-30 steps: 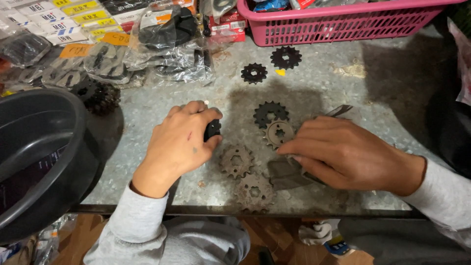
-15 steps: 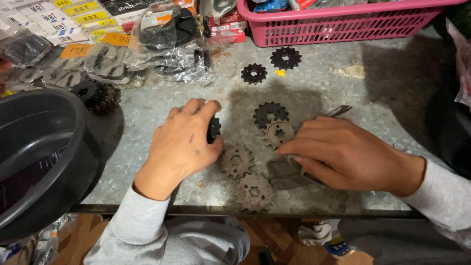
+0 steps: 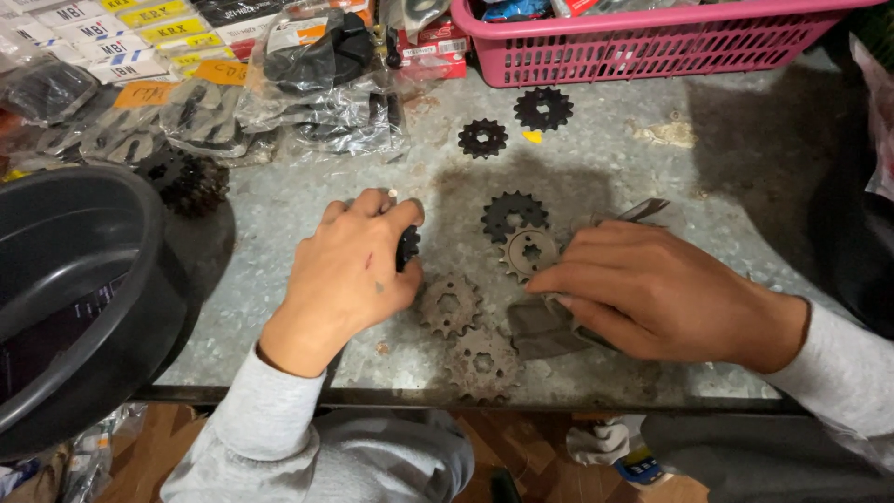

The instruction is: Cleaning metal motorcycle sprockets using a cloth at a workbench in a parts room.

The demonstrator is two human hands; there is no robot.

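Left hand (image 3: 349, 270) grips a black sprocket (image 3: 408, 248); right hand (image 3: 656, 289) presses grey sandpaper (image 3: 549, 328) beside it.

Single head cam, looking steeply down at the metal tabletop (image 3: 652, 177) from the near edge, close range. Faces away from the wearer: pink basket (image 3: 652, 42) far, lap near. No second view.

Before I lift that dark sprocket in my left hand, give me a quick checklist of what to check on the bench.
1. Left hand pinches dark sprocket, standing on edge: ok.
2. Right hand presses the grey cloth: ok.
3. Rusty sprocket lies beside the left hand, apart: ok.
4. Another rusty sprocket sits near the table edge: not ok.
5. Wear on the dark sprocket's teeth: cannot tell.
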